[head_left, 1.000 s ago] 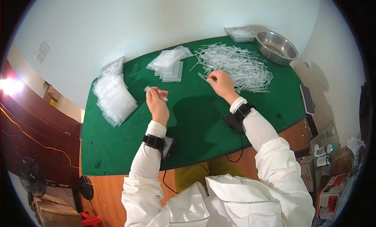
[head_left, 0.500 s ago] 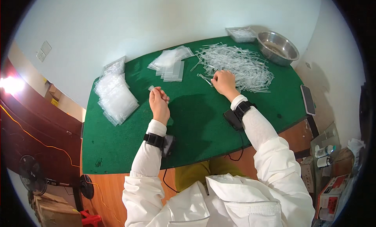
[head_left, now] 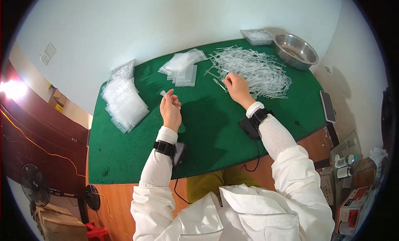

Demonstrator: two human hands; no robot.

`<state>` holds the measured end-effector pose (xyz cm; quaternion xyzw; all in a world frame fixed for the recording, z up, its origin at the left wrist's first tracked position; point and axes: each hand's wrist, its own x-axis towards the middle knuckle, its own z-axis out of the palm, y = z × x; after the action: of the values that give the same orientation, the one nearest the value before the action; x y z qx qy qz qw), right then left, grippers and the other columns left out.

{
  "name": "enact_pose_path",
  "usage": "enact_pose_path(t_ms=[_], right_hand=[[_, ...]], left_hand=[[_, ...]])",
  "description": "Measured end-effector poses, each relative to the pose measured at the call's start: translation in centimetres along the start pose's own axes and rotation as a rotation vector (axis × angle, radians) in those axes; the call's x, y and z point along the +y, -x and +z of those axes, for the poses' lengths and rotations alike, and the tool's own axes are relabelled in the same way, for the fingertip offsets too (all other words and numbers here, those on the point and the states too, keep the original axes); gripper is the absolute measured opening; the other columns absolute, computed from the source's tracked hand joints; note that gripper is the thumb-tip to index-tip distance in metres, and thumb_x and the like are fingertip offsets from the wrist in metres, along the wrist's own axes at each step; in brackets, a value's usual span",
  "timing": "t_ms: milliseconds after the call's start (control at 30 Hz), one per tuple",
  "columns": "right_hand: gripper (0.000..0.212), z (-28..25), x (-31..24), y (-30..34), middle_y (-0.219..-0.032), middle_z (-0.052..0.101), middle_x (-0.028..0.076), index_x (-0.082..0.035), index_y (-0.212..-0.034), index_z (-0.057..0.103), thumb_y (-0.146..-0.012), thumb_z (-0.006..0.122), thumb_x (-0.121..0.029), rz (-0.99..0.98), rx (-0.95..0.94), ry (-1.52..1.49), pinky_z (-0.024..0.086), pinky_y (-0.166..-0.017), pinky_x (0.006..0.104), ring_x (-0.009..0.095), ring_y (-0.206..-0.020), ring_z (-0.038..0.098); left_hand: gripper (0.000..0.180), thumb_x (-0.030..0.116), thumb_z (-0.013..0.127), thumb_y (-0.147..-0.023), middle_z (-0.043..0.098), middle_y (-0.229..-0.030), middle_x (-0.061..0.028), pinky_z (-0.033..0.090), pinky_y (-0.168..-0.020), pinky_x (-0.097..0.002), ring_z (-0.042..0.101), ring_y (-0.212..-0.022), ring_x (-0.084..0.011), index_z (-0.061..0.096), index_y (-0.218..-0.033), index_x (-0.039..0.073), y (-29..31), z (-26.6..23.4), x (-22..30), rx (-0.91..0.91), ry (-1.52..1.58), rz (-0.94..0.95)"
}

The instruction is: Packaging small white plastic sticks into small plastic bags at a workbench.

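My left hand is closed above the middle left of the table, its thumb and fingers pinching a small bunch of clear plastic sticks. Only the bunch's ends show past the fingers. My right hand is at the left edge of a big heap of thin clear plastic sticks with looped ends. Its thumb and forefinger are pinched together, with a thin clear stick by the fingertips. Another loose stick lies on the green cloth just left of that hand.
Clear zip bags lie fanned out in a stack at the back middle. Filled-looking bags are piled at the left. A clear box and a steel bowl stand behind the heap. A phone rests at the right edge.
My right hand has shifted slightly up and left at the heap's edge, and a stick now shows by its fingertips. My left hand has stayed nearly in place, still closed.
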<state>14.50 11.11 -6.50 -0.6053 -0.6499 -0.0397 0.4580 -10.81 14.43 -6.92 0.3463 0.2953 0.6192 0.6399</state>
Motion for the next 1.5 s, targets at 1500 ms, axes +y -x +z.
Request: enact_pose_path(t_ms=[1500], right_hand=[[0.013,1.0,-4.9,2.1,-0.065,0.056,0.004,-0.007,-0.072,0.060,-0.078,0.062,-0.017,0.040,-0.271,-0.306,0.039,-0.049,0.0299,0.018,-0.055,0.052]], left_hand=[[0.021,0.024,0.035,-0.097,0.047,-0.077,-0.0004,0.043,-0.075,-0.0313,0.048,-0.073,-0.0130,0.046,-0.095,0.006,2.2,2.6,-0.4,-0.295,0.064,-0.048]])
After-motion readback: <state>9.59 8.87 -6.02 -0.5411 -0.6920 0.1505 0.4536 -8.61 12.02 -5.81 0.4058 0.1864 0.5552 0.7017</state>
